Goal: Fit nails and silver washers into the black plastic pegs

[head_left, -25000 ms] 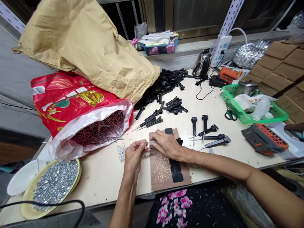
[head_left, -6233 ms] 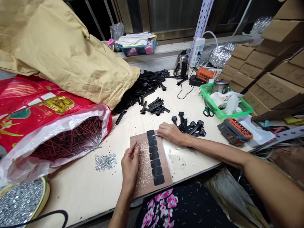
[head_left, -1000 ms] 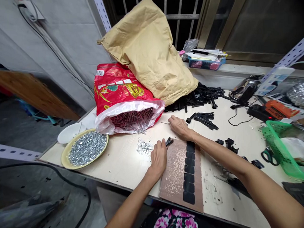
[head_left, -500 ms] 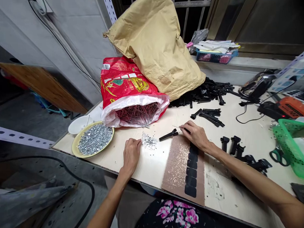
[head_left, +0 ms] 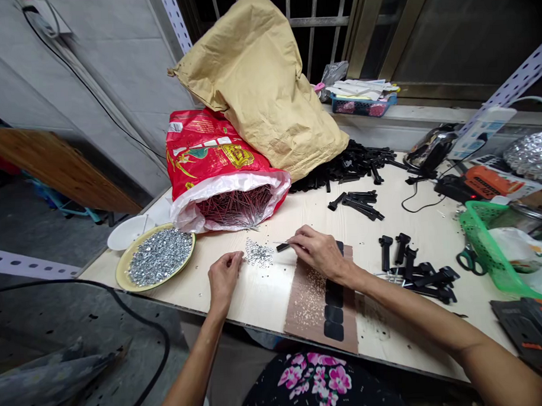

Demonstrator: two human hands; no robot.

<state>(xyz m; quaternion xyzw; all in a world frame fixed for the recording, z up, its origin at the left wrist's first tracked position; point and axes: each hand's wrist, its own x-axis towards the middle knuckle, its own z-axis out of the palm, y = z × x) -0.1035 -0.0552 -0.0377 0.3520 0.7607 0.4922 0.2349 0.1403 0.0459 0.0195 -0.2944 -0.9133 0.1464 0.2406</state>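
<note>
My left hand (head_left: 224, 280) rests at the table's left side, thumb and fingertips pinched together. Whatever it holds, if anything, is too small to make out. Beside those fingertips lies a small pile of tiny silvery metal pieces (head_left: 259, 254). My right hand (head_left: 318, 251) is closed on a long thin metal pin (head_left: 279, 243), which points left over the pile's right side. Below the pin lies a black plastic part (head_left: 282, 247), mostly hidden by the right hand; I cannot tell whether the fingers touch it. Under the right wrist is a brown board (head_left: 297, 311) with black squares (head_left: 333, 314).
A yellow bowl (head_left: 122, 273) of silvery pieces stands left, near a red bag (head_left: 207, 149) of long metal pins. Behind leans a brown paper sack (head_left: 267, 90). Black parts (head_left: 360, 204) lie beyond my right hand, more (head_left: 416, 275) to its right. Scissors (head_left: 471, 261) lie by a green basket (head_left: 500, 272).
My right hand has moved left and nearer with the pin, now covering much of the black plastic part. The left hand stays pinched by the pile. The camera view has shifted slightly.
</note>
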